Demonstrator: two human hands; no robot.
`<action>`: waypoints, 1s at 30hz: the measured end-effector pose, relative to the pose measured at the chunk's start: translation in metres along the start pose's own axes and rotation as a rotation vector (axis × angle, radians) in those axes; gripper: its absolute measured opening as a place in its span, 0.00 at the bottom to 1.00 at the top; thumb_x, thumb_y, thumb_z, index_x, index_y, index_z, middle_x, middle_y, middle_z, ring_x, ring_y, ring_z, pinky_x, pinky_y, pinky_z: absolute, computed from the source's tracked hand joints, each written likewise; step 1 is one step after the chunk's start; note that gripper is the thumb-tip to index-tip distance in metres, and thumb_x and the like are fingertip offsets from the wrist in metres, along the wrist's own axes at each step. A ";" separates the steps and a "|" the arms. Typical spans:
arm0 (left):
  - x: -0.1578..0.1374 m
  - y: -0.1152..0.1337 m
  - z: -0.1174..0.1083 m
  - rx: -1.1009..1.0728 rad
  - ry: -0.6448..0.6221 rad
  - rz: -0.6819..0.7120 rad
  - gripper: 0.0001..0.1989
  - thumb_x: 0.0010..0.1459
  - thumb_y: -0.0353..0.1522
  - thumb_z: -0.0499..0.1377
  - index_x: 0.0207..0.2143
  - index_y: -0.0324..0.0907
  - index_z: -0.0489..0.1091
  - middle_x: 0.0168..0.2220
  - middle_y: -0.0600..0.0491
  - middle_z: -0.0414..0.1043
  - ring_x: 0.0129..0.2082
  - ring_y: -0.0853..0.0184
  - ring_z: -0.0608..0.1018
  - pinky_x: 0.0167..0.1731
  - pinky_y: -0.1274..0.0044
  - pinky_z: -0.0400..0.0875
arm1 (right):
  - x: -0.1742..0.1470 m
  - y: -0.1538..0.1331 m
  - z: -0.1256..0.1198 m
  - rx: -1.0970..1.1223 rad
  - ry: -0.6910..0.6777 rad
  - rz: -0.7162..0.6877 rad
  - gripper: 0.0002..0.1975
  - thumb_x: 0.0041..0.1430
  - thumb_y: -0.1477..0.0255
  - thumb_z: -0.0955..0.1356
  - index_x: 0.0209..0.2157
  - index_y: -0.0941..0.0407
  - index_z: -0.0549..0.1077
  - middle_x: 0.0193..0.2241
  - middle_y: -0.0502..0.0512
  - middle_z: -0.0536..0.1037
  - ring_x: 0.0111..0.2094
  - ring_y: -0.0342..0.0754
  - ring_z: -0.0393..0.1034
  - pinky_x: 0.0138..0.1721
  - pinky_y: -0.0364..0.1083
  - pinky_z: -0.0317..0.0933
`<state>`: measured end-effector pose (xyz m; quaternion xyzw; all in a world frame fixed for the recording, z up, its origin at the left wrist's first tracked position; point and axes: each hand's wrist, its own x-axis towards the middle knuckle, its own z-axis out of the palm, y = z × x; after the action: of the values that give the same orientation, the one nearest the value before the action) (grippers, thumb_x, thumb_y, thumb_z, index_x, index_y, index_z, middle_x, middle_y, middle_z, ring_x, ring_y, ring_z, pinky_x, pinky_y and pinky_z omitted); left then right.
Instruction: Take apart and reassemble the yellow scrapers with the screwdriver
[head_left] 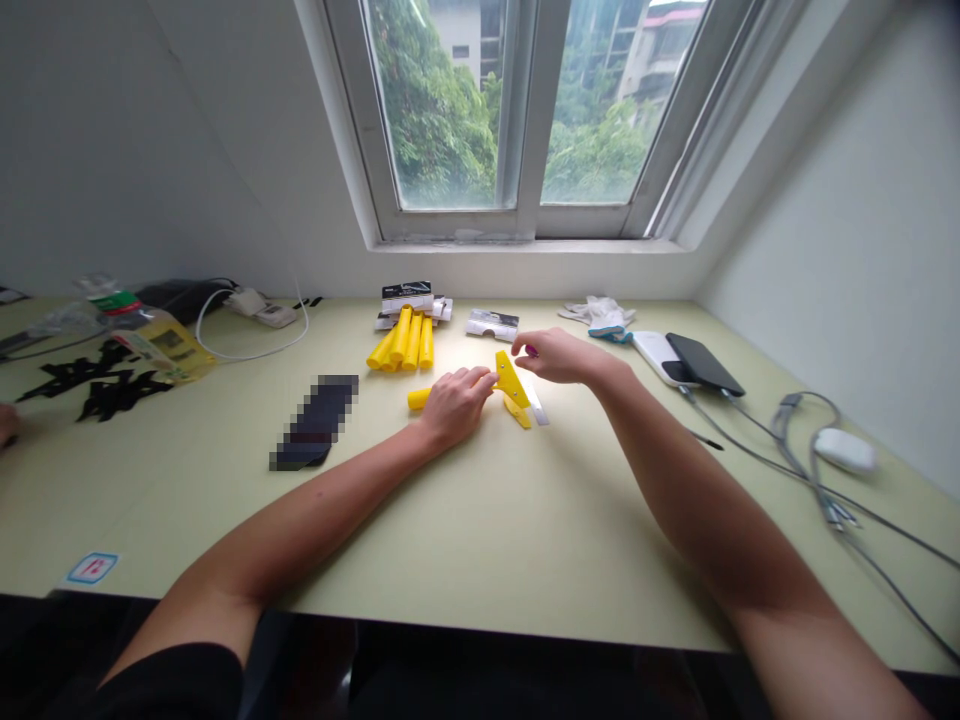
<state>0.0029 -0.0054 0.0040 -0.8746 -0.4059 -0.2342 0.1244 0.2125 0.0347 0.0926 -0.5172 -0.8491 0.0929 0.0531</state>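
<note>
The only near-legible writing is on the sticker (93,568), far left of the scraper (511,378) and nearer the person: red characters in a blue border, too blurred to read surely. Print on the single card (492,324) beyond the scraper is too small, as it is on the stack of cards (407,295) beyond and left of it. At least four yellow tubes (406,338) lie against that stack. Left of the scraper are one pixelated dark oblong (315,425) and, farther off, one bottle (120,303) with a green label.

One scraper is in work, on the table (570,560); the left hand (456,405) is wrapped around its handle. The right hand (555,355), fingers bent, is at the top of its yellow head; a purple bit shows there, but whether the fingers grip it I cannot tell. Right of the scraper lies one dark phone (705,364).
</note>
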 end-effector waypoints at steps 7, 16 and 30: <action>0.022 0.002 -0.001 0.022 -0.032 0.014 0.05 0.65 0.33 0.55 0.42 0.44 0.64 0.45 0.52 0.73 0.41 0.63 0.74 0.34 0.74 0.67 | -0.007 0.007 -0.016 0.036 0.078 0.034 0.17 0.61 0.64 0.62 0.48 0.52 0.73 0.40 0.55 0.79 0.37 0.47 0.72 0.39 0.43 0.59; 0.058 0.018 0.004 -0.020 -0.125 -0.009 0.11 0.62 0.30 0.57 0.47 0.42 0.63 0.44 0.49 0.72 0.43 0.62 0.74 0.36 0.75 0.68 | -0.021 0.025 -0.029 0.091 0.059 -0.002 0.13 0.57 0.67 0.64 0.42 0.51 0.76 0.37 0.53 0.78 0.34 0.46 0.71 0.32 0.42 0.59; 0.078 0.032 0.005 0.059 -0.281 0.003 0.11 0.62 0.36 0.57 0.48 0.50 0.71 0.38 0.50 0.71 0.35 0.63 0.76 0.30 0.75 0.64 | -0.038 0.045 -0.035 0.048 -0.149 0.084 0.15 0.52 0.70 0.66 0.42 0.50 0.76 0.35 0.53 0.78 0.31 0.47 0.70 0.28 0.42 0.59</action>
<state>0.0723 0.0271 0.0389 -0.8954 -0.4246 -0.0973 0.0925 0.2752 0.0250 0.1179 -0.5426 -0.8259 0.1536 -0.0016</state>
